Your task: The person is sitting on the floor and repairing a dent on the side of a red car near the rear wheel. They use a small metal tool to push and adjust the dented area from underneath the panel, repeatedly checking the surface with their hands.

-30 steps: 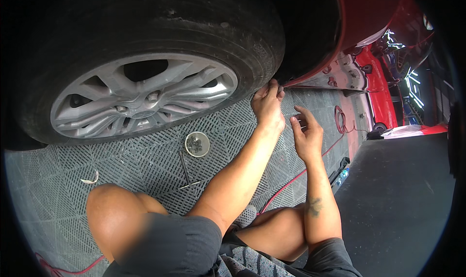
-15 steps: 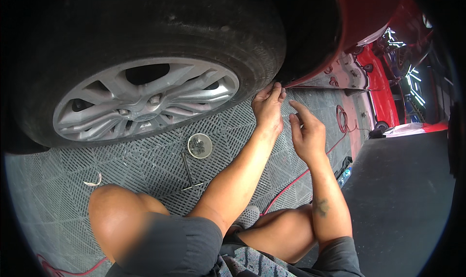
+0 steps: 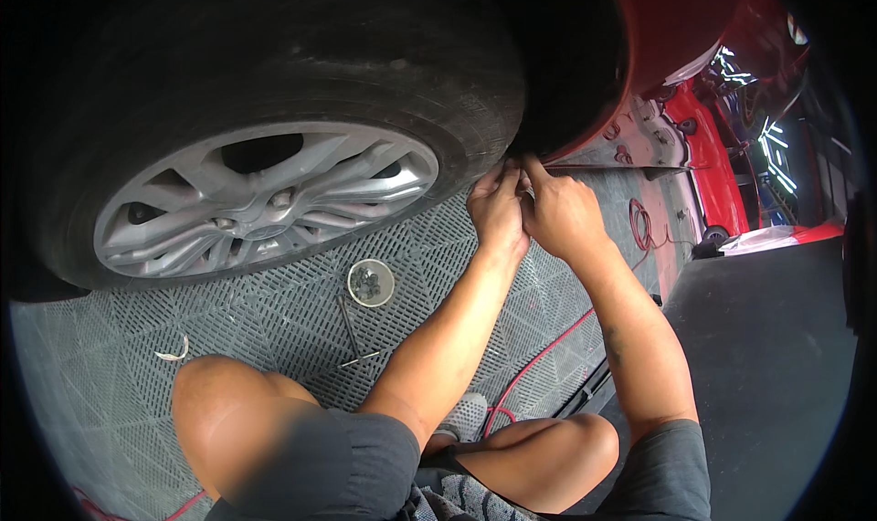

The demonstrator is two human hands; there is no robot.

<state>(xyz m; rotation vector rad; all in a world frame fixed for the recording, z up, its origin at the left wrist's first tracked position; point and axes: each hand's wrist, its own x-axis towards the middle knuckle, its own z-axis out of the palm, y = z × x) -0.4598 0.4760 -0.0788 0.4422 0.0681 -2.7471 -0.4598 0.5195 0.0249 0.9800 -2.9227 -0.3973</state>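
Both my hands meet in the dark gap between the tyre (image 3: 457, 128) and the lower edge of the red car body (image 3: 596, 126). My left hand (image 3: 496, 215) is closed, its fingertips pinched upward at that edge. Right beside it, my right hand (image 3: 565, 212) is closed too, its index finger and thumb reaching to the same spot. Whatever sits between the fingertips is too small and shaded to make out. A silver alloy wheel (image 3: 267, 215) fills the space to the left of my hands.
On the grey grated floor (image 3: 265, 329) stand a round white tub (image 3: 372, 284) holding small dark pieces and a thin T-handled tool (image 3: 352, 334). A red hose (image 3: 548, 349) runs past my right arm. To the right lies a dark flat surface (image 3: 758, 357).
My right hand has moved up and left, closing its fingers beside my left hand. My left hand stays at the body edge. The view has shifted slightly.
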